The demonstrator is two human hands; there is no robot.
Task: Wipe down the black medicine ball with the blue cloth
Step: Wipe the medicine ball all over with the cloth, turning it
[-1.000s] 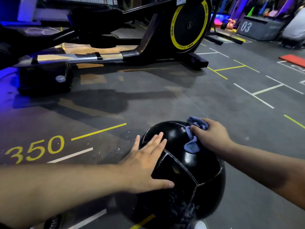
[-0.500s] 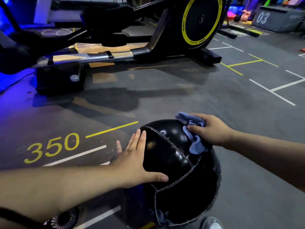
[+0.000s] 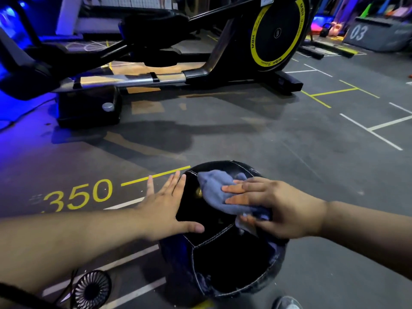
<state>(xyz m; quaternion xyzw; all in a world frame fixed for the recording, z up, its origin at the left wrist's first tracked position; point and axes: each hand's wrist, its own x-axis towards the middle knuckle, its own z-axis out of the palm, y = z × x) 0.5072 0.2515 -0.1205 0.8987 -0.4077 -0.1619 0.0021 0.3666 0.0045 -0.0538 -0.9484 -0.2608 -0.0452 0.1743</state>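
A single wide-angle camera, the only view, sits on the person's head and faces forward and down. It looks from close above at the left hand (image 3: 165, 210), the right hand (image 3: 276, 208), the blue cloth (image 3: 214, 190) and the black medicine ball (image 3: 234, 259) low in frame; farther off, the floor (image 3: 267, 141) stretches to an elliptical machine (image 3: 276, 34) along the curved top edge

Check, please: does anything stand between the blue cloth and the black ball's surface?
Nothing visible does. The right hand holds the blue cloth directly on the black medicine ball. The left hand rests flat on the ball's left side, apart from the cloth.
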